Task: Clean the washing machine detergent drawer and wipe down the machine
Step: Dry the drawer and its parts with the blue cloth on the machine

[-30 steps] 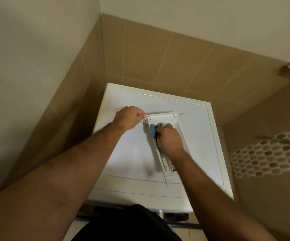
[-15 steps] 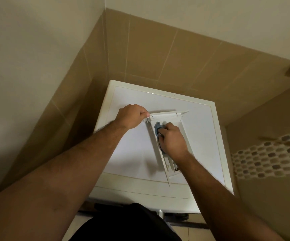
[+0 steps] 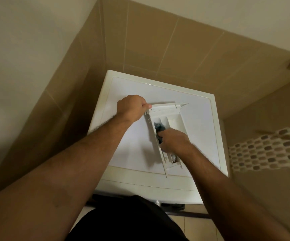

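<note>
My left hand [image 3: 131, 107] clamps the drawer [image 3: 166, 134] front; right hand [image 3: 172, 140] grips the cloth [image 3: 159, 126], which I should press into each compartment corner ahead.

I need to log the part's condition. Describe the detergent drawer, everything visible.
The detergent drawer is white, looks like plastic, and lies out of its slot, flat on the washing machine's top, front panel toward the wall. Long compartments split by dividers run along it, with small fittings at the near end. The left hand grips the front panel's left corner. The right hand presses a blue cloth into the left compartment, hiding its middle. Dirt cannot be judged.
</note>
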Tool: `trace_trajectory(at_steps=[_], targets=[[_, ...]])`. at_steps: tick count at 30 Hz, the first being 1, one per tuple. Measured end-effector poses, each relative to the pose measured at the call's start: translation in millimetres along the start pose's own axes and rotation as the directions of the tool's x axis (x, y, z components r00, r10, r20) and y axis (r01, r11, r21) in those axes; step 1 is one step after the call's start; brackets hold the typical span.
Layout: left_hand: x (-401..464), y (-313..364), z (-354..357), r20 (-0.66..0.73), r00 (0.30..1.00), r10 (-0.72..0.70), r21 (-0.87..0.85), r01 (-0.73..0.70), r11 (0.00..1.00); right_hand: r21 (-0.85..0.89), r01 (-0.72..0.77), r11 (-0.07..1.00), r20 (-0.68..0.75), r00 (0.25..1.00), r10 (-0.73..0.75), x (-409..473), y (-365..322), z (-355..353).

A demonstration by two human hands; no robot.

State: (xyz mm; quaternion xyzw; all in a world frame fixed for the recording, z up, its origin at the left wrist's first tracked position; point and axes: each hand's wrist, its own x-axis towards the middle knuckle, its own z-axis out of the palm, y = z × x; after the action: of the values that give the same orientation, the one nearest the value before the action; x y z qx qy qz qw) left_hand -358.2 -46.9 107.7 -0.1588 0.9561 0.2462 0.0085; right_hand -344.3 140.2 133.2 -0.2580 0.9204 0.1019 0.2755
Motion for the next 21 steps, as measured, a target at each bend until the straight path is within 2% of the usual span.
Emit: trace_trajectory(at_steps=[4, 7, 9, 12, 14, 17, 20, 21], targets=[[-4, 3, 5, -0.050, 0.999, -0.012, 0.015, 0.013, 1.000, -0.032, -0.003, 0.999, 0.049, 0.999, 0.004, -17, 6, 7], [-7, 8, 5, -0.062, 0.998, -0.009, 0.005, 0.009, 1.000, 0.116, -0.054, 0.992, 0.050, 0.998, 0.049, -14, 9, 0], [-5, 9, 4, -0.064, 0.998, -0.016, 0.002, 0.016, 1.000, 0.214, -0.053, 0.975, -0.054, 0.996, 0.065, -20, 11, 8], [-3, 9, 2, -0.062, 0.998, -0.026, 0.007, 0.026, 1.000, 0.411, 0.072, 0.909, -0.294, 0.954, 0.057, -47, 13, 44], [-4, 10, 3, -0.070, 0.997, -0.022, 0.001, 0.023, 1.000, 0.483, 0.129, 0.866, -0.343, 0.938, 0.052, -69, 16, 65], [-5, 9, 5, -0.073, 0.997, -0.025, -0.032, 0.023, 0.999, 0.495, 0.093, 0.864, -0.238, 0.971, 0.032, -90, 26, 81], [-5, 8, 5, -0.065, 0.998, -0.018, -0.057, 0.015, 0.998, 0.433, 0.026, 0.901, -0.076, 0.997, 0.007, -90, 35, 69], [-5, 8, 4, -0.062, 0.998, -0.016, -0.058, 0.013, 0.998, 0.420, 0.019, 0.908, -0.070, 0.998, 0.011, -87, 35, 61]])
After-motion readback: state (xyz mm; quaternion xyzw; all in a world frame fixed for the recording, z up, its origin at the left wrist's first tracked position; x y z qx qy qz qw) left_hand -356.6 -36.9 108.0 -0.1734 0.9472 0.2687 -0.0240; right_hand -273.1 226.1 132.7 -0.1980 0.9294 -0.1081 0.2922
